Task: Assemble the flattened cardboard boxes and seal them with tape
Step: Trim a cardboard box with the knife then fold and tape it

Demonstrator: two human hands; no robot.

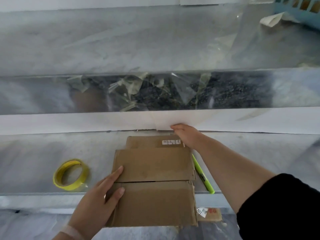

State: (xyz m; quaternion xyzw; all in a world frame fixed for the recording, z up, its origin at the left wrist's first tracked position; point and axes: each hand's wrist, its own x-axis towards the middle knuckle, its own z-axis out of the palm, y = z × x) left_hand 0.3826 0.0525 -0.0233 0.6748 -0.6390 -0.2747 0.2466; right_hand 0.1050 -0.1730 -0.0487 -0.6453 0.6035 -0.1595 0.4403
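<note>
A flattened brown cardboard box (154, 184) lies on top of a stack at the front of the metal table, its near end hanging over the table edge. My left hand (102, 196) grips its left edge, thumb on top. A second flattened box (147, 142) with a white label sits underneath, sticking out at the far end. My right hand (185, 134) reaches over to that far right corner and rests on it, fingers curled. A roll of yellow tape (71, 174) lies flat on the table to the left of the boxes.
A lime-green cutter (202, 175) lies right of the stack along the table edge. Another cardboard piece with a red mark (210, 213) shows below the table. Crumpled clear tape scraps (138, 89) lie in the trough behind. A blue basket (301, 9) stands far right.
</note>
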